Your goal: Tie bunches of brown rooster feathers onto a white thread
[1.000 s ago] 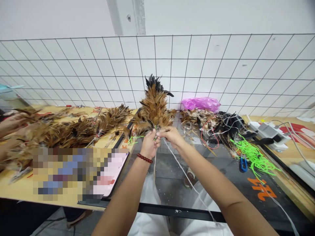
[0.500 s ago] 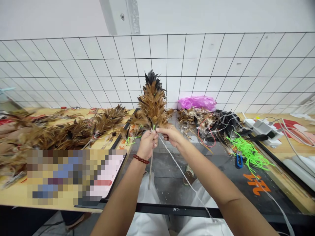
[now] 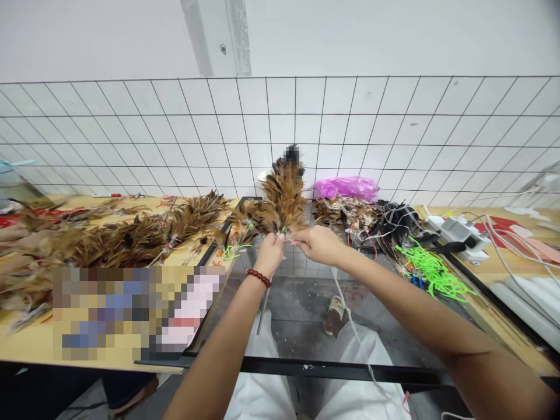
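A feather duster [image 3: 285,192], brown with a dark tip, stands roughly upright in front of me. My left hand [image 3: 270,255], with a beaded bracelet on the wrist, is closed round its stick just under the feathers. Below that fist the thin stick [image 3: 262,312] sticks out. To the right, my right hand [image 3: 318,245] pinches a whitish string [image 3: 350,318] close to the base of the feathers. From this hand the string hangs down across the dark table edge toward my lap.
Brown feather bundles [image 3: 131,236] lie on the wooden table at left, by a pixelated area. At right are a pink plastic bag [image 3: 346,188], loose feathers, bright green cords [image 3: 433,268], blue-handled snips [image 3: 417,279] and white power adapters [image 3: 464,233]. A wire grid [image 3: 175,128] lines the wall.
My right hand has moved a little to the right, away from my left hand, drawing the string sideways. The duster leans slightly more to the right, and the view has shifted.
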Tool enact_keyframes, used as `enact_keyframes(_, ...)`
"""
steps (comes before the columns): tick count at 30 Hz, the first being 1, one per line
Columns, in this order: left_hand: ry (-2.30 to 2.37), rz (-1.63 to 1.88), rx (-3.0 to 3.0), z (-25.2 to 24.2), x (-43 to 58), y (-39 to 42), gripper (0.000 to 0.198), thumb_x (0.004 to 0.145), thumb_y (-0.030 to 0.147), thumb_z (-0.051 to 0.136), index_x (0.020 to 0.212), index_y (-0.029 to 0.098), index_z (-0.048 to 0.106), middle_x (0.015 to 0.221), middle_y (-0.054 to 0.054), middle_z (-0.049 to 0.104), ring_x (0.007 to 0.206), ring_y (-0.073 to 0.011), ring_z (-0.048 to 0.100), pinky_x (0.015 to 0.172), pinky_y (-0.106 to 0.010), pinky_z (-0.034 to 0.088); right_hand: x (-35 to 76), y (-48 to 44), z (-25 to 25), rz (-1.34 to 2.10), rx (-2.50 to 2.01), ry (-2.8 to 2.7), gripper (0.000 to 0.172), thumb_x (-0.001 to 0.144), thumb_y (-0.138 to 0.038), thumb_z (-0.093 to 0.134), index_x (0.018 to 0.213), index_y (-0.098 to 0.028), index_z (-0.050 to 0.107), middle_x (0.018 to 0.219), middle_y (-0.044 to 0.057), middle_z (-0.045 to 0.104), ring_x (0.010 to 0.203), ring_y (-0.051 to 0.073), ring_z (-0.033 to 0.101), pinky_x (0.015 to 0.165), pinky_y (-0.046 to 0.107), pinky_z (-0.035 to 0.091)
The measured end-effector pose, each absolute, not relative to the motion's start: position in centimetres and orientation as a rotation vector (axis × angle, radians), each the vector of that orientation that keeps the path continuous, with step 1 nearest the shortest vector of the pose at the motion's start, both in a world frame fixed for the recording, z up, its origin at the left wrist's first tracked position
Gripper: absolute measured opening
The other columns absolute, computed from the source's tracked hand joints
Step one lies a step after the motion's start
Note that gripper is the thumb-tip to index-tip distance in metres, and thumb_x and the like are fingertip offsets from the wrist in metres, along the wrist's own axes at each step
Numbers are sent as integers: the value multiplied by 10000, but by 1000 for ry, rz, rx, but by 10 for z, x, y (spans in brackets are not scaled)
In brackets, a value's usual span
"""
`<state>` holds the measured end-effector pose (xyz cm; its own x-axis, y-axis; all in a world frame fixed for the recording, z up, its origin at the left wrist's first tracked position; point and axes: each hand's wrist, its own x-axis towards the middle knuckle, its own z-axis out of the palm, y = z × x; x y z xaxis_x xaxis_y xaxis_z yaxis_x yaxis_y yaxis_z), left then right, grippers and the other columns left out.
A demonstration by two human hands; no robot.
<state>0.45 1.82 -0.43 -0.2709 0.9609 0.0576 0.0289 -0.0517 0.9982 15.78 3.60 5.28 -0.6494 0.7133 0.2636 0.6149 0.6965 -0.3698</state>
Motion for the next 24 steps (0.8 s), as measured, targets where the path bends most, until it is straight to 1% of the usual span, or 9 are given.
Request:
enact_keyframes(2, 1539, 1349, 1316, -9, 14, 17, 213, 811, 284, 545, 659, 178, 440, 567, 15, 492, 498, -103, 457, 469, -205, 339, 163, 40, 74, -62, -960, -2751, 232, 836, -286, 473, 840, -211, 693, 835, 65, 698, 775, 182, 601, 624, 251, 329)
enact_keyframes(5, 1704, 1113, 1684, -9, 26, 12, 140, 847, 224, 472, 736, 154, 523, 693, -67, 599, 678, -173, 573, 619, -271, 424, 163, 48, 101, -324, -868, -2954, 215, 795, -251, 506, 879, -251, 703, 887, 54, 714, 798, 187, 619, 607, 245, 320)
enact_keyframes(9, 1820, 678, 2071, 2, 37, -3, 197, 880, 205, 415, 936, 99, 570, 867, -170, 657, 856, -245, 628, 744, -331, 447, 154, 57, 115, -426, -729, -3081, 238, 779, -227, 511, 894, -266, 716, 923, 51, 720, 810, 193, 627, 598, 251, 318)
enact_keyframes(13, 2026, 387, 2320, 15, 41, -24, 296, 911, 216, 334, 1074, 72, 535, 908, -207, 637, 835, -264, 650, 710, -344, 466, 151, 63, 111, -378, -818, -3071, 244, 782, -245, 527, 924, -261, 724, 930, 63, 722, 821, 198, 631, 600, 251, 330)
enact_keyframes(15, 2154, 456, 2307, 19, 42, -34, 365, 912, 216, 319, 1221, 76, 455, 937, -203, 617, 793, -255, 653, 678, -336, 467, 151, 67, 106, -280, -897, -3016, 244, 796, -264, 521, 930, -270, 725, 942, 47, 723, 842, 188, 629, 607, 243, 338)
enact_keyframes(17, 2115, 710, 2227, 20, 42, -40, 409, 888, 220, 384, 1280, 111, 423, 910, -171, 602, 750, -237, 644, 657, -305, 453, 148, 70, 102, -175, -933, -2955, 236, 805, -286, 521, 923, -282, 726, 942, 24, 724, 859, 176, 625, 612, 234, 342)
enact_keyframes(19, 1890, 1011, 2155, 18, 41, -42, 355, 837, 218, 486, 1182, 144, 518, 814, -119, 576, 704, -217, 625, 636, -268, 426, 141, 72, 98, -95, -935, -2905, 222, 799, -288, 536, 909, -291, 728, 932, 10, 724, 869, 170, 620, 612, 231, 343)
enact_keyframes(21, 1678, 1217, 2072, 15, 39, -41, 229, 782, 204, 564, 1003, 159, 597, 715, -73, 523, 658, -201, 596, 603, -240, 391, 135, 76, 97, -32, -948, -2866, 204, 788, -289, 557, 891, -294, 733, 920, 9, 722, 873, 176, 618, 619, 236, 350)
enact_keyframes(24, 1601, 1351, 1892, 16, 27, -37, 142, 720, 172, 621, 861, 168, 606, 659, -40, 468, 635, -194, 562, 567, -218, 349, 143, 89, 99, 80, -1087, -2732, 174, 780, -300, 587, 857, -273, 740, 900, 27, 716, 865, 197, 610, 660, 260, 377)
